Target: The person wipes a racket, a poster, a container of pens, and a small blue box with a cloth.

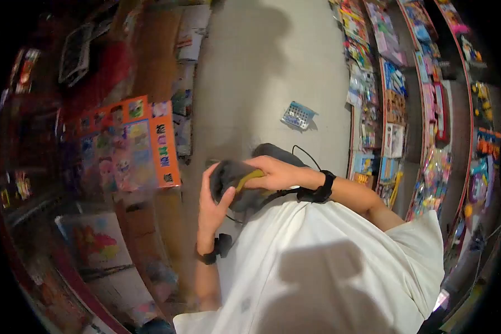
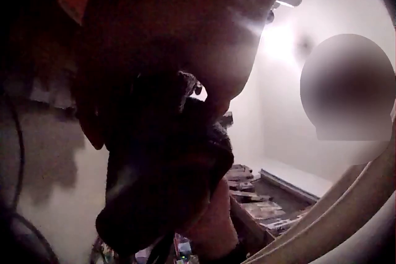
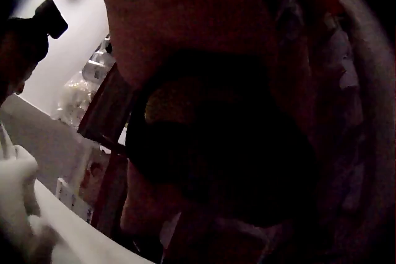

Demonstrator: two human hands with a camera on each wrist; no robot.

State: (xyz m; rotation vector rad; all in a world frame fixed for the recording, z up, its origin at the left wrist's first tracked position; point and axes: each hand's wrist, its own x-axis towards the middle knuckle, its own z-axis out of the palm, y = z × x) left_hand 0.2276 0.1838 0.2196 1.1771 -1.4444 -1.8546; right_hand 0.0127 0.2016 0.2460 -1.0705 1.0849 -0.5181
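While a dark grey item [image 1: 224,173] with a yellow part [image 1: 250,179] is held in front of the white shirt [image 1: 317,261], its left side is gripped by the left hand [image 1: 207,207], the thumb being bent over its edge. Its opposite side is clasped by the right hand [image 1: 275,173], whose fingertips are partly hidden. Packaged goods [image 1: 395,106] are shelved to the right, an orange-bordered box [image 1: 122,147] is seen to the left, and beyond the hands a small packet [image 1: 298,116] is seen on the pale floor [image 1: 317,61]
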